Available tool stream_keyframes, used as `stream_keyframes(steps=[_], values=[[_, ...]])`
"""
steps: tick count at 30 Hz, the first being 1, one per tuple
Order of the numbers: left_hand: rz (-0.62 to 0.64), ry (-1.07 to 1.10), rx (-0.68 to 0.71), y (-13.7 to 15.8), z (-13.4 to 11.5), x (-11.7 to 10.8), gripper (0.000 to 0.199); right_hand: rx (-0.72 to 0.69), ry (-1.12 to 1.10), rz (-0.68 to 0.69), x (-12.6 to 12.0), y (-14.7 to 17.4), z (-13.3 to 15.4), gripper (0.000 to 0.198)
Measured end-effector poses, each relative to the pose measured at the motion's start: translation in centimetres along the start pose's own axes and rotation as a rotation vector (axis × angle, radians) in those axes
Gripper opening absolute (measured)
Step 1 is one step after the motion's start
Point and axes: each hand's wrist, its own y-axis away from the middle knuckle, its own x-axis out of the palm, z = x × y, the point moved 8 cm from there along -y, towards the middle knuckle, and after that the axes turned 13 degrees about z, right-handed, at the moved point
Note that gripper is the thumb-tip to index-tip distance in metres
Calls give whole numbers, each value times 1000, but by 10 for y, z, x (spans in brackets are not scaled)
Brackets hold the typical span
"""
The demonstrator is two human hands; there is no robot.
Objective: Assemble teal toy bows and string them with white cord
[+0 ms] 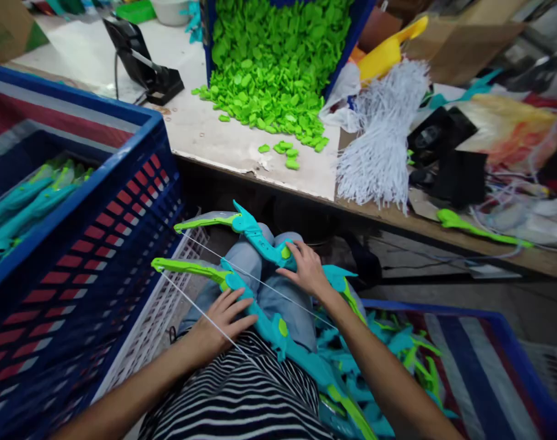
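Small workshop, worn workbench (187,134), heap of green plastic pieces (278,61), bundle of white strings (379,128), blue crates (162,140)

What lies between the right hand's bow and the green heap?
In the head view, beyond the bow comes a dark gap, then the table's front edge with a few loose green pieces near it.

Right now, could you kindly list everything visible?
Curved plastic bows: two, teal and green, on lap
Lattice plastic crate: one, blue, left, holding bows
Lattice basket: one, white, beside it
Lined plastic crate: one, blue, lower right, holding parts
Long worktable: one, whitish, ahead
Open plastic bin: one, blue, on worktable
Small plastic pieces: uncountable, green, spilling from bin
String bundle: one, white, right of bin
Scoop-like tool: one, yellow, behind string bundle
Angled stand: one, black, left of bin
Clutter: unclear count, mixed, far right
Left hand: one, on nearer bow
Right hand: one, on farther bow
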Motion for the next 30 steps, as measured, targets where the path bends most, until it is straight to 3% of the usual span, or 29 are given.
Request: stream_keyframes(steps=[4, 7, 9, 12, 16, 20, 24, 26, 28, 30], values=[[167, -194, 86, -56, -3, 35, 30, 41, -10, 106, 14, 3, 4, 72], [255, -248, 42, -79, -1, 33, 21, 65, 4, 147, 8, 0, 6, 73], [301, -288, 26, -85, -5, 21, 20, 51, -6, 211, 0, -3, 1, 72], [336, -353, 13, -82, -15, -4, 32, -15, -23, 299, -18, -6, -8, 66], [307, -394, -18, -64, -21, -21, 30, -35, 138, 232, -36, -4, -5, 69], [159, -365, -56, -38, -17, -22, 28, 41, 204, 240, -15, -3, 12, 75], [68, -398, -11, -14, -20, -31, 27, 58, -61, 289, -8, -11, 9, 60], [72, -401, -26, -11, -17, -40, 27, -30, -325, 446, -6, -14, 9, 54], [99, -384, -94, -17, -5, -49, 31, -112, -605, 744, 3, -10, 15, 49], [165, -359, -182, -34, 13, -52, 39, -89, -789, 1002, 10, -5, 17, 47]])
